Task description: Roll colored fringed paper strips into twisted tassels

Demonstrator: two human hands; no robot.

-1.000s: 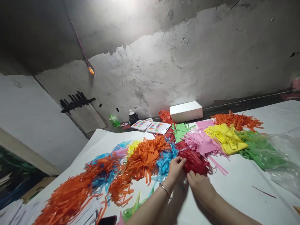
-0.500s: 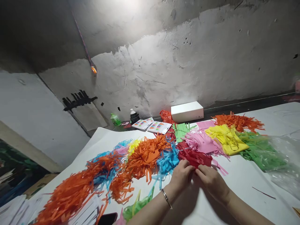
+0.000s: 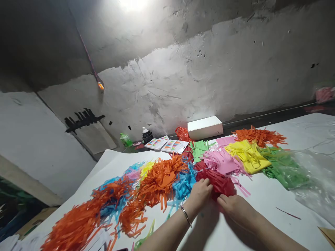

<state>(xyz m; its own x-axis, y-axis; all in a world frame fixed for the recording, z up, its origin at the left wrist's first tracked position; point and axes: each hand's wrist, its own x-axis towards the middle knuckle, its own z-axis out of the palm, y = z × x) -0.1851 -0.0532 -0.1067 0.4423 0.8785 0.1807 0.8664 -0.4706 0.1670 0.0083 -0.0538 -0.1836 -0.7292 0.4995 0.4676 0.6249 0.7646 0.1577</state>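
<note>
Both my hands work on a bundle of red fringed paper (image 3: pixel 219 182) lying on the white table sheet (image 3: pixel 261 205). My left hand (image 3: pixel 200 193), with a thin bracelet on its wrist, pinches the bundle's left edge. My right hand (image 3: pixel 232 205) grips its lower right edge. Blue fringed paper (image 3: pixel 183 183) and orange fringed paper (image 3: pixel 159 177) lie just left of the red bundle, and pink fringed paper (image 3: pixel 222 160) lies just behind it.
Yellow fringe (image 3: pixel 247 155), green fringe (image 3: pixel 284 167) and more orange fringe (image 3: pixel 258 136) lie at the right. A clear plastic bag (image 3: pixel 314 181) sits at the far right. A white box (image 3: pixel 205 127), colour cards (image 3: pixel 167 144) and bottles (image 3: pixel 146 134) stand by the wall.
My hands shifted slightly along the red bundle, and its fringe has bunched up fuller under my fingers. The camera tilted a little.
</note>
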